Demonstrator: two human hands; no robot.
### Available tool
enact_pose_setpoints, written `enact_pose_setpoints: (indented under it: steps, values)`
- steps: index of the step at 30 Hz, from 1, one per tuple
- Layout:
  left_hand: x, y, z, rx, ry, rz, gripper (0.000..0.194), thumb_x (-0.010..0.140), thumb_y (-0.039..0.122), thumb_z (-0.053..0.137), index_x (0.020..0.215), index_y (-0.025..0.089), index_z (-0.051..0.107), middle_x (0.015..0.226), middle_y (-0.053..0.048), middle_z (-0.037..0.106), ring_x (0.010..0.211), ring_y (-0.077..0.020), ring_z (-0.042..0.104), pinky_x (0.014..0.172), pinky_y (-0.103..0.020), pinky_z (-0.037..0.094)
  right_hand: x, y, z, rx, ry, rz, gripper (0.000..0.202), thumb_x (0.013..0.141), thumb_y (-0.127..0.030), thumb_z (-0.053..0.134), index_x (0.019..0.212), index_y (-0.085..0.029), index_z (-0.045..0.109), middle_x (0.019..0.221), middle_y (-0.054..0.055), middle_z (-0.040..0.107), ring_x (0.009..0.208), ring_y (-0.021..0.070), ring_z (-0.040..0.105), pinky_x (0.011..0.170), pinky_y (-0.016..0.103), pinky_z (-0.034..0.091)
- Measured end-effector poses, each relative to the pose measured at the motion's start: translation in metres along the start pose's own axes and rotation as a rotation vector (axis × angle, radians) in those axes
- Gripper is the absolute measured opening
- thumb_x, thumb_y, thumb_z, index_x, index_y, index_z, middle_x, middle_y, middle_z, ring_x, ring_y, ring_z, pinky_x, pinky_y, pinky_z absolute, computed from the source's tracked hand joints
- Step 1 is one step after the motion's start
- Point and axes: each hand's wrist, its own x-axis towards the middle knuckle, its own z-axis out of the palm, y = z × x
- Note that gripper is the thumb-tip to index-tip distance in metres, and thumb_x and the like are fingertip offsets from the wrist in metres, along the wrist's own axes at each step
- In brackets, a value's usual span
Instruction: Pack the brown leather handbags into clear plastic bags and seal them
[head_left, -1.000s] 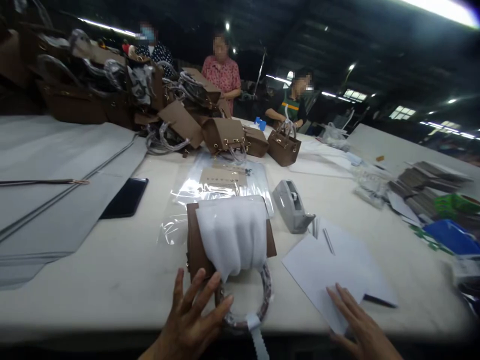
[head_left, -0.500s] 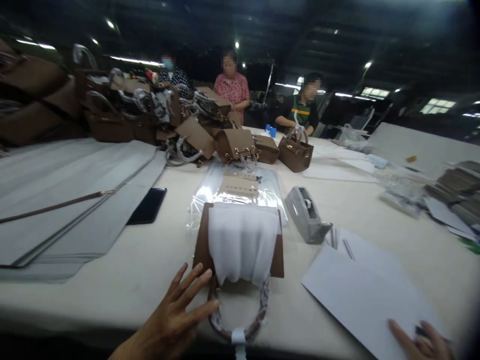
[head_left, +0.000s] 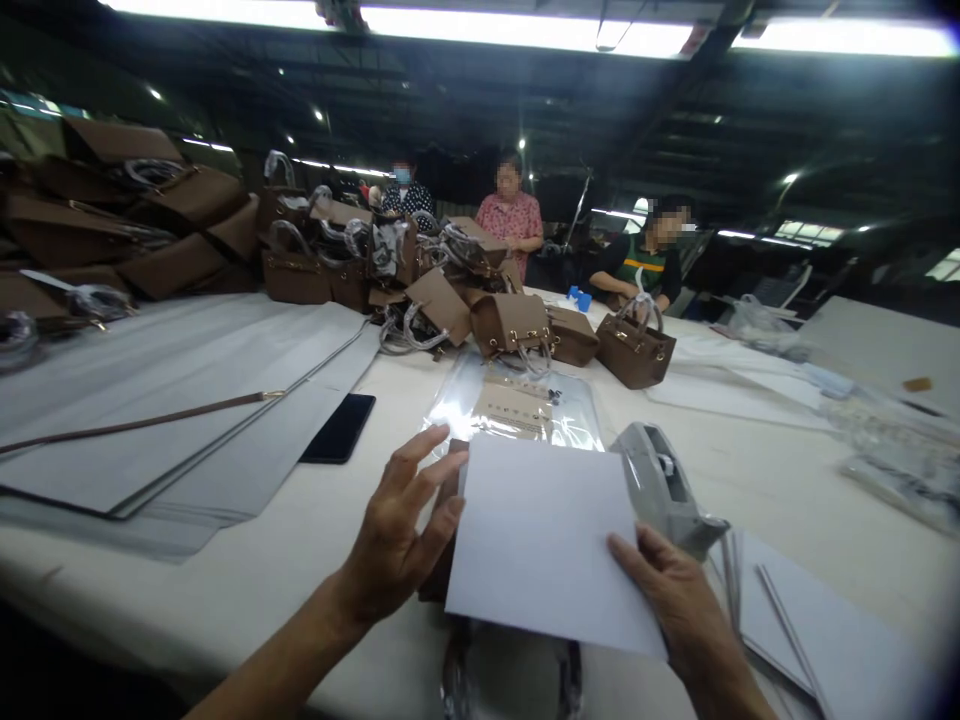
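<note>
A white sheet (head_left: 551, 540) is gripped at its right edge by my right hand (head_left: 675, 590), thumb on top. The sheet covers most of a brown handbag (head_left: 442, 535), whose left side shows beside it; the bag's wrapped handle (head_left: 457, 670) points toward me. My left hand (head_left: 409, 520) is at the sheet's left edge with fingers apart, close to the bag. To the right stands a grey tape dispenser (head_left: 664, 480). More white sheets (head_left: 832, 610) lie at the lower right. Behind the bag is a clear plastic bag (head_left: 517, 400) with brown print.
Brown handbags (head_left: 442, 300) are heaped at the back and left. A phone (head_left: 339, 430) lies beside large grey-white sheets (head_left: 187, 400) with a brown strap (head_left: 180, 413) across them. Three people (head_left: 510, 220) are beyond the table. Plastic wrapping (head_left: 885, 430) is at the right.
My right hand has lifted a white sheet from the pile and moved left with it over the handbag. My left hand has risen slightly. The view has shifted, showing more ceiling.
</note>
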Motion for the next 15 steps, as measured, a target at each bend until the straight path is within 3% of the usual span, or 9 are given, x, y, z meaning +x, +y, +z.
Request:
enact_pose_setpoints:
  steps: [2, 4, 6, 9, 10, 12, 15]
  values:
    - [0.021, -0.007, 0.014, 0.090, -0.072, -0.002, 0.034, 0.086, 0.026, 0.046, 0.120, 0.020, 0.047, 0.136, -0.008, 0.035, 0.129, -0.0243, 0.028, 0.105, -0.044, 0.029, 0.012, 0.007, 0.014, -0.045, -0.008, -0.049, 0.044, 0.065, -0.049, 0.068, 0.091, -0.015, 0.056, 0.079, 0.004, 0.063, 0.066, 0.0174, 0.058, 0.056, 0.026, 0.048]
    - [0.038, -0.020, 0.034, 0.178, -0.201, -0.075, 0.041, 0.083, 0.033, 0.051, 0.122, 0.021, 0.047, 0.136, -0.009, 0.036, 0.129, -0.0282, 0.025, 0.104, -0.051, 0.026, 0.019, 0.016, 0.016, -0.158, 0.040, -0.090, 0.044, 0.067, -0.053, 0.063, 0.087, -0.015, 0.055, 0.073, 0.003, 0.061, 0.065, 0.0171, 0.057, 0.055, 0.025, 0.046]
    - [0.048, -0.037, 0.052, 0.163, -0.351, -0.235, 0.052, 0.080, 0.042, 0.053, 0.126, 0.020, 0.044, 0.134, -0.012, 0.039, 0.127, -0.0311, 0.030, 0.101, -0.054, 0.028, 0.021, 0.021, 0.012, -0.342, 0.172, -0.157, 0.056, 0.066, -0.057, 0.062, 0.101, -0.015, 0.053, 0.080, 0.005, 0.061, 0.073, 0.0208, 0.058, 0.058, 0.028, 0.048]
    - [0.054, -0.056, 0.069, -0.011, -0.452, -0.455, 0.060, 0.079, 0.052, 0.050, 0.125, 0.015, 0.045, 0.130, -0.014, 0.043, 0.121, -0.0289, 0.039, 0.100, -0.047, 0.034, 0.021, 0.028, 0.008, -0.485, 0.342, -0.227, 0.080, 0.067, -0.062, 0.058, 0.130, -0.019, 0.033, 0.117, 0.011, 0.052, 0.106, 0.0274, 0.050, 0.078, 0.035, 0.048]
    - [0.054, -0.059, 0.070, -0.063, -0.443, -0.488, 0.059, 0.079, 0.053, 0.049, 0.123, 0.015, 0.047, 0.129, -0.013, 0.045, 0.119, -0.0273, 0.042, 0.100, -0.044, 0.036, 0.020, 0.032, 0.008, -0.456, 0.317, -0.212, 0.080, 0.071, -0.063, 0.052, 0.133, -0.018, 0.030, 0.125, 0.011, 0.047, 0.113, 0.0273, 0.046, 0.084, 0.037, 0.046]
    - [0.053, -0.059, 0.064, -0.126, -0.409, -0.507, 0.055, 0.078, 0.052, 0.051, 0.120, 0.016, 0.051, 0.126, -0.011, 0.048, 0.116, -0.0251, 0.046, 0.098, -0.041, 0.038, 0.019, 0.043, 0.008, -0.404, 0.184, -0.180, 0.069, 0.078, -0.063, 0.039, 0.129, -0.016, 0.039, 0.125, 0.011, 0.049, 0.115, 0.0260, 0.046, 0.091, 0.036, 0.043]
    - [0.043, -0.051, 0.043, -0.161, -0.412, -0.482, 0.050, 0.077, 0.051, 0.054, 0.118, 0.023, 0.052, 0.123, -0.006, 0.052, 0.113, -0.0233, 0.049, 0.096, -0.040, 0.042, 0.019, 0.066, 0.007, -0.529, 0.087, -0.217, 0.058, 0.077, -0.064, 0.037, 0.115, -0.023, 0.056, 0.099, 0.006, 0.065, 0.098, 0.0259, 0.058, 0.083, 0.035, 0.049]
